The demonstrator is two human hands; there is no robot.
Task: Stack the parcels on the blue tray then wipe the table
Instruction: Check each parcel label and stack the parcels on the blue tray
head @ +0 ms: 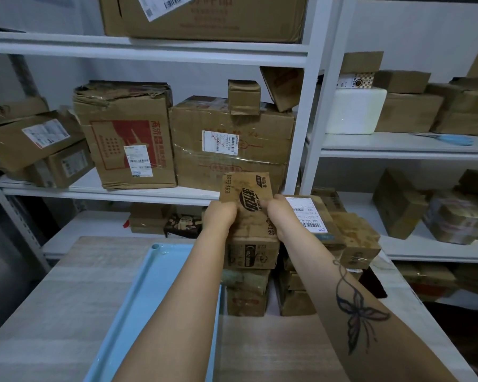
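Note:
A light blue tray (149, 293) lies on the wooden table, left of centre, with nothing visible on it. To its right stand piles of brown cardboard parcels. Both hands grip the top parcel (250, 208) of the nearer pile, a brown box with black printed letters. My left hand (221, 213) holds its left side and my right hand (280, 213) holds its right side. Under it sit two more parcels (246, 293). Beside them another pile is topped by a parcel with a white label (309, 216).
White metal shelving (309, 114) rises right behind the table, packed with large and small cardboard boxes. The wooden table (53, 312) runs to the left of the tray and toward the front. A blue-handled tool (453, 139) lies on the right shelf.

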